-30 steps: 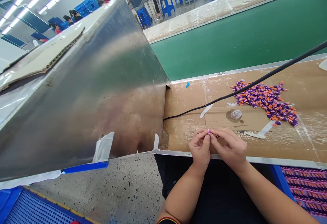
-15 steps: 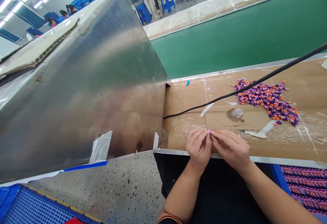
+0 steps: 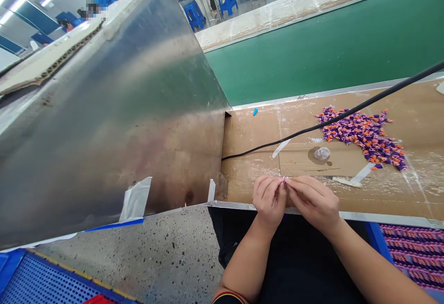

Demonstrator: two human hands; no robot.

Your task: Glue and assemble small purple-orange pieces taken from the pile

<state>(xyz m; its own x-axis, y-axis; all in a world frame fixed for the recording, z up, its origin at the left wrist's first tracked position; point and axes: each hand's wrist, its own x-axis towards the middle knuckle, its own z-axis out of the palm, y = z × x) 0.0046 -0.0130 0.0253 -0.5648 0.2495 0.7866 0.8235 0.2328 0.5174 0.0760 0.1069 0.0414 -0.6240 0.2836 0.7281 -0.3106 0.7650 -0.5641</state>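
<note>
Over the front edge of the cardboard-covered bench, my left hand [image 3: 269,198] and my right hand [image 3: 315,202] meet with fingertips pinched together. Between them is a tiny pink and purple piece [image 3: 283,180], mostly hidden by the fingers; its exact kind does not show. Beyond my right hand stands a small clear cup [image 3: 322,154] on a wet-looking patch of cardboard. A thin tool with a whitish handle [image 3: 347,182] lies just past my right knuckles. Farther right spreads a pile of small purple, orange and pink pieces [image 3: 360,130].
A large metal housing [image 3: 138,109] fills the left side. A black cable [image 3: 312,129] slants across the bench [image 3: 249,130]. Behind runs a green belt [image 3: 312,58]. At lower right is a blue tray [image 3: 379,244] with rows of similar pieces. Several people sit in the background.
The hands stay almost in place, still pinching the tiny piece, with only a slight shift of the fingers. The view has tilted very slightly.
</note>
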